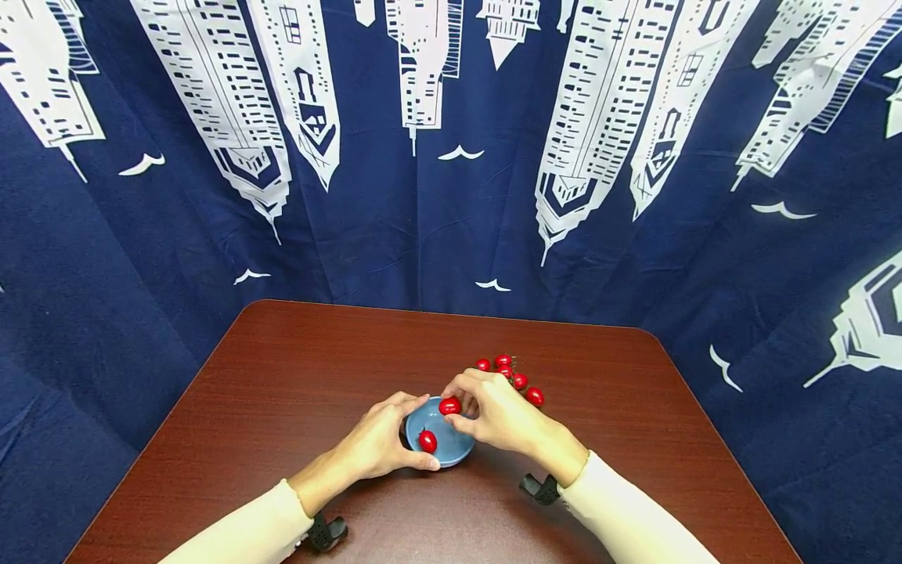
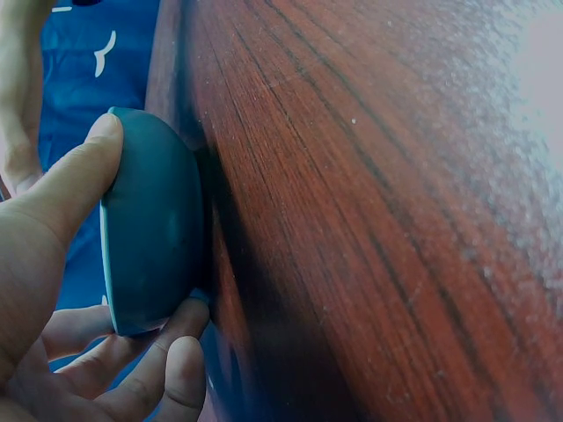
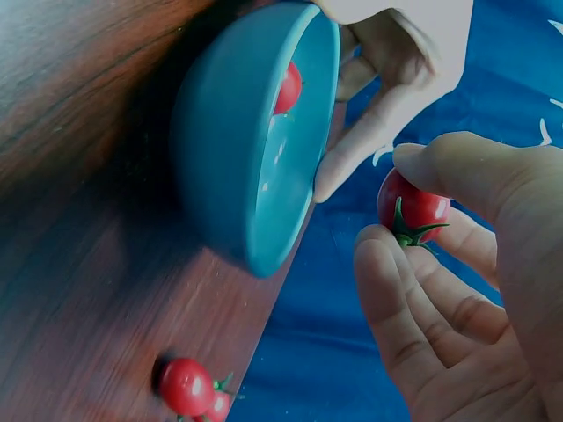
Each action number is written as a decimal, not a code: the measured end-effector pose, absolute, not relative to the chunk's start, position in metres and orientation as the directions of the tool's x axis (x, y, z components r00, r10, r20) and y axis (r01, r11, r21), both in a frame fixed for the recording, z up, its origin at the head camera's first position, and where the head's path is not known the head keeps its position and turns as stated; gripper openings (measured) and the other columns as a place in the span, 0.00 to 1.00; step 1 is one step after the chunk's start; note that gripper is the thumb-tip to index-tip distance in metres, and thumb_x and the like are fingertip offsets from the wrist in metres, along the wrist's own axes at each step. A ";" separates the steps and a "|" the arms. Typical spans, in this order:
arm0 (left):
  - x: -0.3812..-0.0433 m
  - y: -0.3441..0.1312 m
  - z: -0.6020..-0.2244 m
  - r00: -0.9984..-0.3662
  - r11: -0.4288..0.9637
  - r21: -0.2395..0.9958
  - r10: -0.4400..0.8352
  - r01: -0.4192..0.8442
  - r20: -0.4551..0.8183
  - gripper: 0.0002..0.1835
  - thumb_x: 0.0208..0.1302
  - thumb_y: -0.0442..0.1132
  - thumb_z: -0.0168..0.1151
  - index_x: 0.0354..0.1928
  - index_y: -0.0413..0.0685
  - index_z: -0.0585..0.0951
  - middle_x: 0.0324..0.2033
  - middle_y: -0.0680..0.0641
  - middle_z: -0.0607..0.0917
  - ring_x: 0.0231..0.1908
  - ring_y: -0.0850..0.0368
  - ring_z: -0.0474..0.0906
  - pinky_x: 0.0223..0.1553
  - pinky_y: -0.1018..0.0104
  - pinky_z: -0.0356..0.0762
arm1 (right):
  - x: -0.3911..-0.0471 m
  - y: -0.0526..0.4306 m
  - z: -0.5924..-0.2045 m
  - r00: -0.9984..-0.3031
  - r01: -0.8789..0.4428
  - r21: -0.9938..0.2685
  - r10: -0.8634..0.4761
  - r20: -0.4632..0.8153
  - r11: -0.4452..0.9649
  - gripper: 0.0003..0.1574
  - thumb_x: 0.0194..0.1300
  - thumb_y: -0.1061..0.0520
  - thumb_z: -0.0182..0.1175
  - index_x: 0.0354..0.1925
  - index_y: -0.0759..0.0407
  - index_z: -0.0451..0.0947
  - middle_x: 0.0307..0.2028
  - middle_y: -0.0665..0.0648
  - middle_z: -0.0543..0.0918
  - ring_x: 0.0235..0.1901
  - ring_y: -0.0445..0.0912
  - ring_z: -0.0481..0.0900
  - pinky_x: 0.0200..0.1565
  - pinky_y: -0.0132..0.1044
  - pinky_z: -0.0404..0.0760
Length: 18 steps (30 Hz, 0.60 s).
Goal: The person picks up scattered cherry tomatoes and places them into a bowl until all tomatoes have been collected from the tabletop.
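Observation:
A small blue bowl (image 1: 454, 450) sits on the table, and my left hand (image 1: 380, 439) grips it by the rim, thumb at the near side and fingers round the far side. Inside lies one red cherry tomato (image 1: 427, 441). Over the bowl's far right part, my right hand (image 1: 493, 411) pinches another cherry tomato (image 3: 412, 209) between thumb and fingertips; its green calyx shows in the right wrist view. The left wrist view shows the bowl's outer wall (image 2: 158, 220) between thumb and fingers.
Several more cherry tomatoes (image 1: 520, 381) lie on the brown wooden table (image 1: 338, 352) just beyond my right hand, partly hidden by it. A dark blue curtain (image 1: 423, 227) with white building prints hangs behind the table's far edge.

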<state>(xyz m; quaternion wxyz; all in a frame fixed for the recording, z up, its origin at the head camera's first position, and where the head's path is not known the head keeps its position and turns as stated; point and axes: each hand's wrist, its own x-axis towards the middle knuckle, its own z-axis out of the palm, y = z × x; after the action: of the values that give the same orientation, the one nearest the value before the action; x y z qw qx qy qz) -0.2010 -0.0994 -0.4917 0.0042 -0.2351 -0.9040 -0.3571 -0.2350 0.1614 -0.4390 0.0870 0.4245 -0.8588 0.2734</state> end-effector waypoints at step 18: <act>-0.202 -0.101 -0.492 -0.882 0.623 0.644 0.432 0.443 0.189 0.57 0.51 0.58 0.98 0.81 0.43 0.82 0.63 0.47 0.90 0.60 0.50 0.88 0.63 0.54 0.90 | -0.239 0.142 -0.442 -0.643 -0.759 -0.380 -0.700 0.312 0.528 0.16 0.71 0.58 0.83 0.54 0.53 0.91 0.48 0.50 0.94 0.41 0.42 0.92 0.46 0.28 0.91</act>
<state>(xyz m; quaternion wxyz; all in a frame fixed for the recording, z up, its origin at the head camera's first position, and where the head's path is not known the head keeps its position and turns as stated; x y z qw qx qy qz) -0.2023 -0.1012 -0.4922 0.0082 -0.2428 -0.9009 -0.3597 -0.2394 0.1424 -0.4424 0.0606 0.4183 -0.8720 0.2469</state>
